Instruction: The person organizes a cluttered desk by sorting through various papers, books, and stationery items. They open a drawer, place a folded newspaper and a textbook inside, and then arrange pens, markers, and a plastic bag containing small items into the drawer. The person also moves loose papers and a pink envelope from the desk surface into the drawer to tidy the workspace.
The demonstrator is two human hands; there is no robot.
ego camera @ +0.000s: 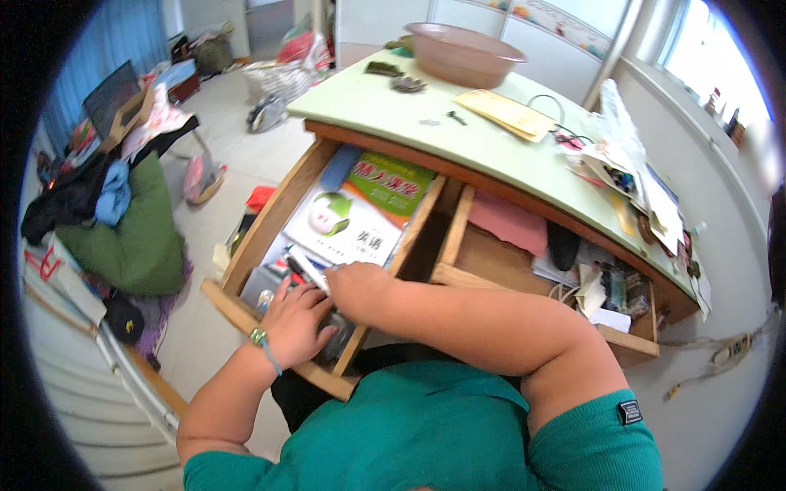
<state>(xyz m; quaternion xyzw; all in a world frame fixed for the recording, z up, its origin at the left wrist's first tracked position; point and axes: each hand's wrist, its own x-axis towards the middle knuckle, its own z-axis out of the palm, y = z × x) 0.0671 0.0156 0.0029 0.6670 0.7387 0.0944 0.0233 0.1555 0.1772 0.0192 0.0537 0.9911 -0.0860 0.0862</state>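
Both hands are inside the front part of a pulled-out wooden drawer [245, 310]. My right hand [356, 288] is closed around the lower end of a white stick-like object [307, 265], whose kind I cannot make out. Beside it, my left hand [298, 322], with a beaded bracelet at the wrist, lies with its fingers spread over small items that it partly hides. A white and green book [350, 227] bearing writing lies flat behind the hands, with a blue item [339, 167] at its back left corner. Clear plastic shows under my left hand.
A second open drawer [503, 258] holds pink cloth, papers and cables. On the pale green desktop [381, 110] stand a brown plastic basin [463, 55], a yellow envelope [506, 115] and a pile of papers and bags. A green cushion [135, 233] and clothes lie at the left.
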